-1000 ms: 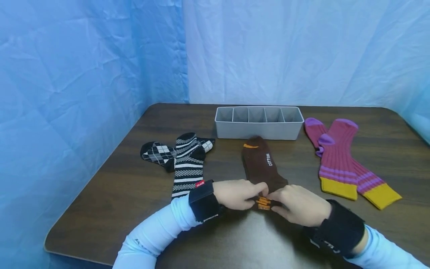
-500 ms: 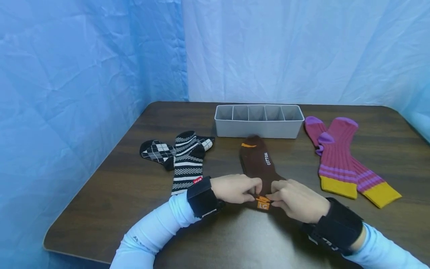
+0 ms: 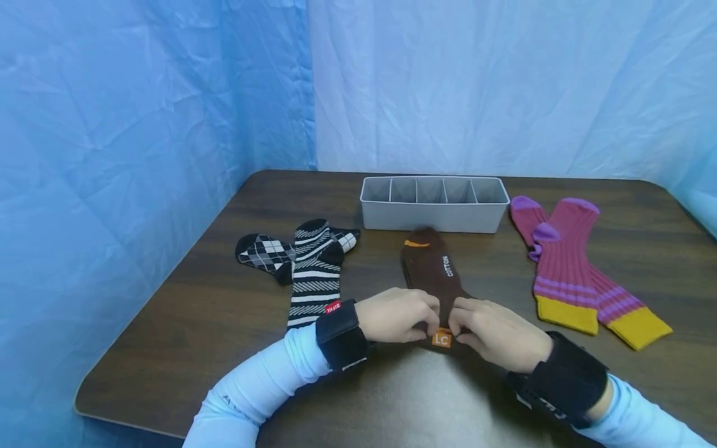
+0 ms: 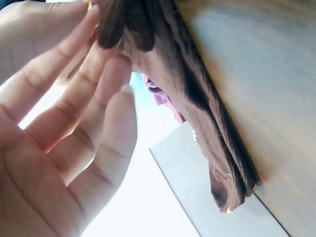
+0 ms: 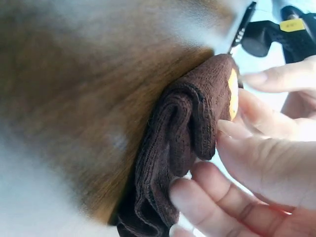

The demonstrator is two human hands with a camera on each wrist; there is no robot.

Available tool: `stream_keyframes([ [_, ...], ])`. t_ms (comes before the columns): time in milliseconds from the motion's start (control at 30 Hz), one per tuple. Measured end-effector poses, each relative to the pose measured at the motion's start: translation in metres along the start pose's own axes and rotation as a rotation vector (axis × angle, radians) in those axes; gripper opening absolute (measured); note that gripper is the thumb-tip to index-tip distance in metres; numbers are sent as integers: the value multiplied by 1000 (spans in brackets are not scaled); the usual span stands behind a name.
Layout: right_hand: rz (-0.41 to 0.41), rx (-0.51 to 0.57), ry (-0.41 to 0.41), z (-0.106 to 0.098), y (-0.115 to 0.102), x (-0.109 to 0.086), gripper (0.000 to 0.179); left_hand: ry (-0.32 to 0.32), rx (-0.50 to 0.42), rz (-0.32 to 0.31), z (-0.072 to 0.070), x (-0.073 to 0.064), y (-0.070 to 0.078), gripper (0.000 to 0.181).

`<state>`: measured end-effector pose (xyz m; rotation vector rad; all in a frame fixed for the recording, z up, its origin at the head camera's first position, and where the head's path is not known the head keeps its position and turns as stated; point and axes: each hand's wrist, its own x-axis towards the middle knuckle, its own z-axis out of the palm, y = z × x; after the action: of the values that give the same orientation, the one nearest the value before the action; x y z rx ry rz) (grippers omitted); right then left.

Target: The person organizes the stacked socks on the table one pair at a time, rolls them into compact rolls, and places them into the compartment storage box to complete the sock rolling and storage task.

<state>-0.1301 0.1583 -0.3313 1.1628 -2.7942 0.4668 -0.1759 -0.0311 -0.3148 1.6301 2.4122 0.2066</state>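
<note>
Left grip point(image 3: 399, 315) and right grip point(image 3: 498, 330) each pinched the brown socks point(image 3: 431, 269) by the cuff, thumbs and fingers curled on either side of an orange label point(image 3: 441, 338). The socks lay on the desk point(image 3: 185, 348) in front of the gray box point(image 3: 434, 218), toes toward it, and the right wrist view showed their fabric doubled over in folds. To the left, a striped sock point(image 3: 315, 280) lay across an argyle sock point(image 3: 267, 254); to the right, magenta socks point(image 3: 567, 267) with yellow cuffs point(image 3: 567, 315) lay one over the other.
</note>
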Motion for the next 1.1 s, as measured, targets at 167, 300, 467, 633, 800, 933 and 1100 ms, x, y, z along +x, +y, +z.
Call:
stream_keyframes([
  [167, 16, -3, -30, -2, -2, -1, 17, -59, -105, -14, 1, -1, -1, 24],
  [300, 51, -10, -80, -3, -3, -2, 16, -48, -100, -12, 4, 2, -1, 26],
  [467, 63, -34, -103, -4, -5, -3, 25, -24, -39, -33, 5, 3, -1, 23],
  [633, 83, -68, -114, -4, -9, 1, 29, -14, -17, -58, 2, 2, 0, 18],
  [800, 102, -109, -132, -2, -11, 3, 26, -5, -32, -67, 1, 1, -1, 18],
  [933, 76, -105, -103, -1, -10, 3, 21, -11, -94, -68, -1, 1, -4, 16],
  [1100, 51, 20, -92, -4, -8, 1, 25, -16, -222, -66, -4, -1, -10, 13],
])
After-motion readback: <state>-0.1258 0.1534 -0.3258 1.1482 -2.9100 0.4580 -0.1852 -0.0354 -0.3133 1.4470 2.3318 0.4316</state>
